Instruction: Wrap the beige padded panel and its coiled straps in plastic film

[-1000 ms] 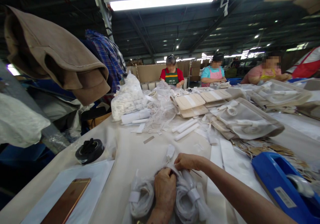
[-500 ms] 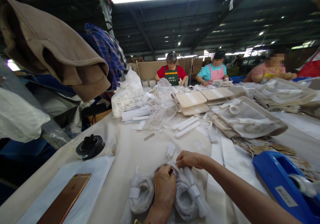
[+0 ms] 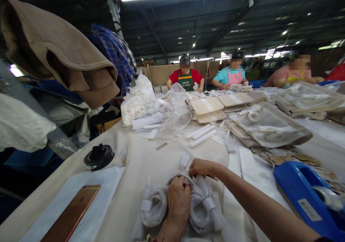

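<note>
Two coiled straps wrapped in clear plastic lie in front of me, the left coil [image 3: 154,208] and the right coil [image 3: 201,213], each with a white paper band. Between them my left hand [image 3: 178,199] is closed, its fingertips bent down at a spot they hide. My right hand [image 3: 201,167] comes in from the right, fingers pinched just above the right coil. What either hand grips is covered by the fingers. Just beyond both hands lies a white tag [image 3: 184,159] on a short string.
A blue tape dispenser [image 3: 299,188] stands at right. A phone [image 3: 72,213] lies on white paper at left, near a black round object [image 3: 99,157]. Folded beige bags [image 3: 207,105] and plastic-wrapped bags [image 3: 272,125] are piled farther back. Several co-workers sit across the table.
The view has shifted slightly. Both hands stay at nearly the same spot between the coils, with only small finger movement.
</note>
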Action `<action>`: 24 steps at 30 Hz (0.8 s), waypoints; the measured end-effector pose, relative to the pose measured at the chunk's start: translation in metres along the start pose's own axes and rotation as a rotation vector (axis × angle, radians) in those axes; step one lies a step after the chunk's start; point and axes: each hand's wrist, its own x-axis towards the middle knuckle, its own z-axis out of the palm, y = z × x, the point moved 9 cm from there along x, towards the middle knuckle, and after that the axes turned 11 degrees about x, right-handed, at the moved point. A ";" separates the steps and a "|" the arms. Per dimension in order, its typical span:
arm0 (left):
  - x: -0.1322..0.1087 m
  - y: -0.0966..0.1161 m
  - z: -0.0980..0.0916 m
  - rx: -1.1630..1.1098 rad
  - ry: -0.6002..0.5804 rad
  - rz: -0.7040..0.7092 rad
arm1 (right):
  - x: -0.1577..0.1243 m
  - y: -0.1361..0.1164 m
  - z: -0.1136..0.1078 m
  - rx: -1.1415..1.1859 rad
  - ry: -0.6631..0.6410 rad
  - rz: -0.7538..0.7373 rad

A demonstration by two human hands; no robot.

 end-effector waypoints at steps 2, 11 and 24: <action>0.001 -0.001 0.000 -0.003 0.005 -0.009 | 0.003 -0.001 0.006 0.002 -0.052 0.010; 0.002 -0.006 0.000 -0.061 0.055 -0.035 | -0.006 -0.004 0.024 0.223 -0.137 0.006; 0.000 -0.004 0.000 -0.041 0.086 -0.028 | -0.011 -0.010 0.023 0.334 -0.133 -0.070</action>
